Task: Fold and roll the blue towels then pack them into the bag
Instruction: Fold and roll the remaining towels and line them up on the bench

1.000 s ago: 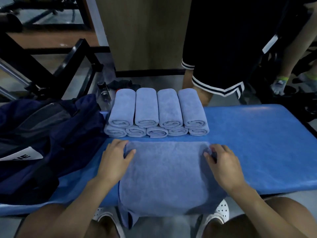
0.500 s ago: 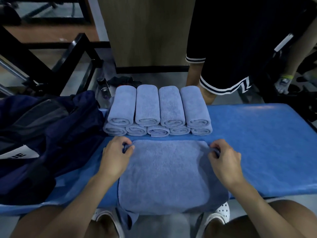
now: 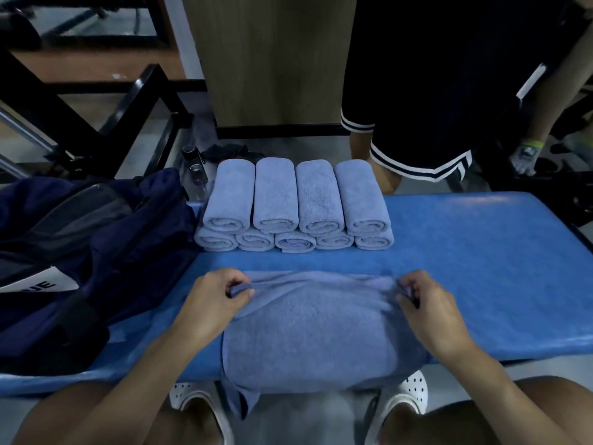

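Note:
A flat blue towel lies on the blue padded bench in front of me, its near edge hanging over the bench front. My left hand pinches the towel's far left corner. My right hand pinches the far right corner. The far edge is lifted a little and pulled taut between them. Behind it, several rolled blue towels are stacked in two layers. A dark navy bag sits open on the bench at the left.
Another person in black shorts stands beyond the bench at the right. Black metal frames and a small bottle stand behind the bag. A wooden panel rises at the back. My white shoes show below the bench.
My hands went from resting flat on the towel's far corners to pinching them. The far edge has lifted off the bench and come toward me.

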